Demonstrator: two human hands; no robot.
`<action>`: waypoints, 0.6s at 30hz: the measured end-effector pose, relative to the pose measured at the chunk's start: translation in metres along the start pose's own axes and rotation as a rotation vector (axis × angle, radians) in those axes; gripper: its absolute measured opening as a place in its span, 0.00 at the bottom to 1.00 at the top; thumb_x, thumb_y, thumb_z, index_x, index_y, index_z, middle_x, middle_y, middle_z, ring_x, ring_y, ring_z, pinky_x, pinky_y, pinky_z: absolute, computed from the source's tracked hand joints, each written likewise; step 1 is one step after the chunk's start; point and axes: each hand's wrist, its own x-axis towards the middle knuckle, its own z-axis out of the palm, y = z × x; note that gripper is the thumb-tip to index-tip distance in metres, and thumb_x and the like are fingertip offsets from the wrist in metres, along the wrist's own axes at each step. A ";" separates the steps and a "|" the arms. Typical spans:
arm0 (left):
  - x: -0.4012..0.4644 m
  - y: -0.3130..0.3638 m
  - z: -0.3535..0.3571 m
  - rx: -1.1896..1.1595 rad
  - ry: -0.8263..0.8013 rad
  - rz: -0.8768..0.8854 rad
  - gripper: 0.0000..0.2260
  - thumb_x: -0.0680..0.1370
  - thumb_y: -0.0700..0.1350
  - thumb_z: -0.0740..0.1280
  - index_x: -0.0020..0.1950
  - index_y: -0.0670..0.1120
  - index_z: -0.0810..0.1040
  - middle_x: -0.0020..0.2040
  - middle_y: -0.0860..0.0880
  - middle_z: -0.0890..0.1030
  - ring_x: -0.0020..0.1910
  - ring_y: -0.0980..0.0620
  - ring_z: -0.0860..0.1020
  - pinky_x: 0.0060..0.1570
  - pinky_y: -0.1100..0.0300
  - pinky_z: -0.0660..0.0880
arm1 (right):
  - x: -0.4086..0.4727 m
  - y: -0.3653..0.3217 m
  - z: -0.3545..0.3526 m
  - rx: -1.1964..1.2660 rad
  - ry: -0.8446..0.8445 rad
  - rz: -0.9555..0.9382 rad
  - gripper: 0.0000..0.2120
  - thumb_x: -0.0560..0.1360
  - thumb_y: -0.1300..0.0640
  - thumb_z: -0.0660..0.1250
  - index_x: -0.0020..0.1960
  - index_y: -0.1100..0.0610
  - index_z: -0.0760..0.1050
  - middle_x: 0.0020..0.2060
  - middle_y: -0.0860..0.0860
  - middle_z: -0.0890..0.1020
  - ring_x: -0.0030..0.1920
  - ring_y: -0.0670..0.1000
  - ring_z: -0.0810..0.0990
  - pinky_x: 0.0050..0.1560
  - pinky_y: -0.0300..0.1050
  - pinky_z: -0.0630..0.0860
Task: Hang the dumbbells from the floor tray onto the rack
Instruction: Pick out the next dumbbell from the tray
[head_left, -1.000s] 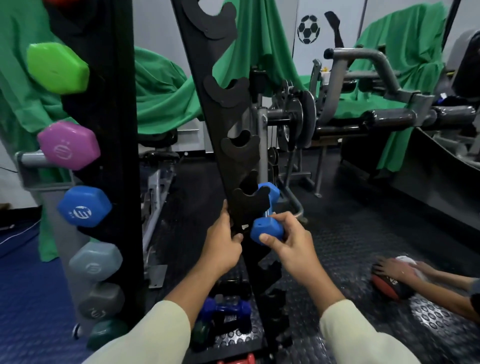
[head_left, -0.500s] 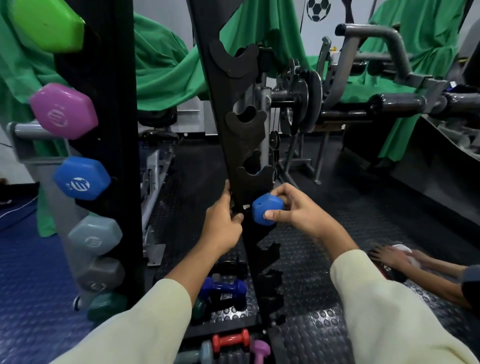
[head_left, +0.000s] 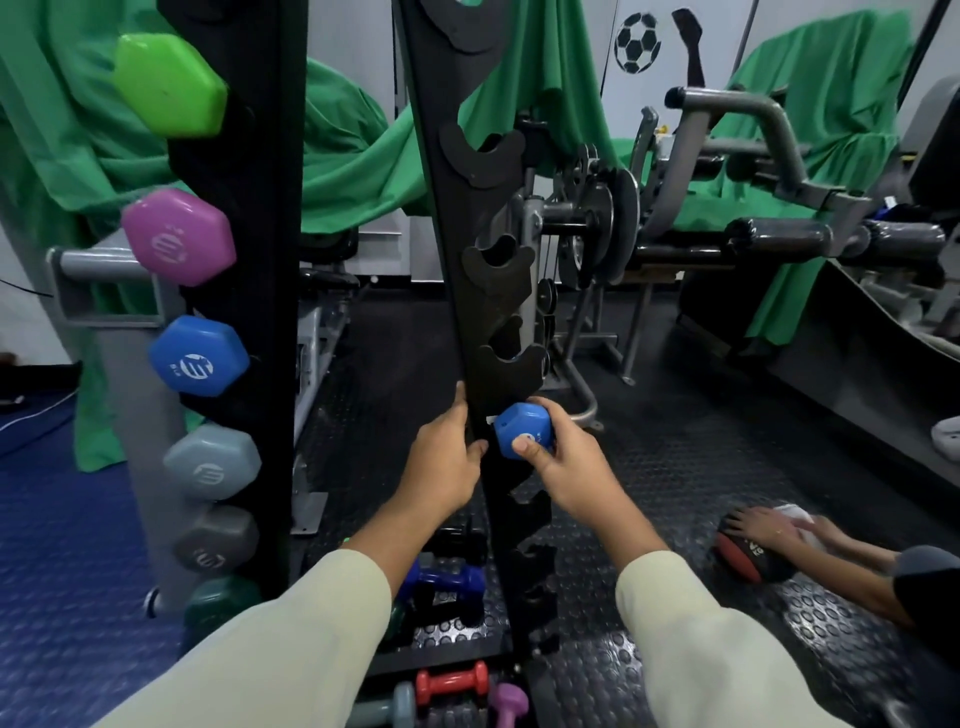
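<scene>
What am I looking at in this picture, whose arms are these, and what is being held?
A single camera worn on a person's head looks down at their own two hands. The right hand grips the end of a small blue hexagonal dumbbell against the tall black notched rack post. The left hand steadies that post. Further dumbbells, red, purple, blue and grey, lie in the black studded floor tray below. At the left, coloured dumbbells already hang on another post. Someone else's hands rest on a ball at the right.

Around you: black studded rubber floor (head_left: 675, 467), blue matting (head_left: 52, 519) at left, green drapes (head_left: 353, 156), grey weight machine (head_left: 727, 171), football decal (head_left: 637, 42) on white wall.
</scene>
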 end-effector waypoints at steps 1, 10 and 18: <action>-0.004 0.001 0.000 0.022 0.018 0.020 0.38 0.80 0.43 0.71 0.85 0.56 0.54 0.69 0.50 0.79 0.67 0.48 0.78 0.67 0.50 0.77 | -0.005 -0.002 0.003 -0.017 0.047 -0.001 0.30 0.81 0.46 0.70 0.80 0.47 0.64 0.66 0.49 0.79 0.65 0.50 0.78 0.65 0.48 0.75; -0.042 -0.028 0.011 0.023 -0.109 0.087 0.38 0.84 0.48 0.66 0.85 0.58 0.44 0.81 0.48 0.66 0.77 0.47 0.69 0.73 0.50 0.70 | -0.050 -0.011 0.066 -0.167 0.441 -0.179 0.30 0.78 0.54 0.75 0.76 0.38 0.71 0.82 0.52 0.59 0.72 0.58 0.74 0.66 0.54 0.78; -0.049 -0.042 0.071 -0.100 0.020 -0.031 0.40 0.84 0.48 0.63 0.80 0.69 0.35 0.36 0.53 0.79 0.37 0.50 0.82 0.40 0.53 0.80 | -0.032 -0.004 0.078 -0.227 0.533 -0.209 0.27 0.79 0.62 0.71 0.72 0.40 0.73 0.77 0.61 0.63 0.77 0.63 0.67 0.70 0.56 0.74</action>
